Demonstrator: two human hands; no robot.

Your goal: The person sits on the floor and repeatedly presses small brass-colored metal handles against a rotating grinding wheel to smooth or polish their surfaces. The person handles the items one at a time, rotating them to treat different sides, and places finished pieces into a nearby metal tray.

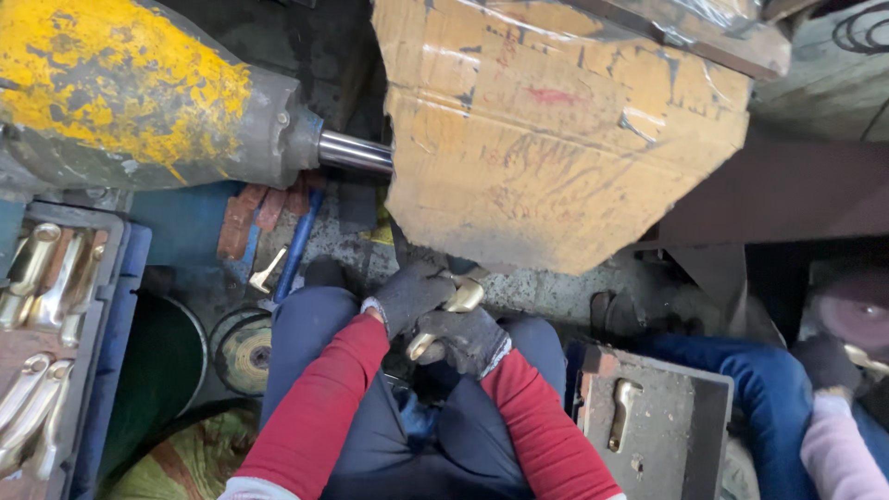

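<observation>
1. Your gloved left hand (410,294) and right hand (466,339) both grip one brass handle (452,310) beneath the cardboard guard (556,130).
2. At your left a tray of brass pieces (42,315) waits; at your right one piece lies in a grey box (667,417).

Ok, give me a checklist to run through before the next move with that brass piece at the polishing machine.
1. Both hands gloved: ok, left hand and right hand wear dark gloves.
2. Two-handed grip on the brass piece: ok.
3. Cardboard guard in front of the wheel: ok, though torn.
4. Wheel spinning or stopped: cannot tell, hidden behind the guard.
5. Sleeves away from the motor shaft: ok.
6. Neighbour's gloved hand apart: ok.
</observation>
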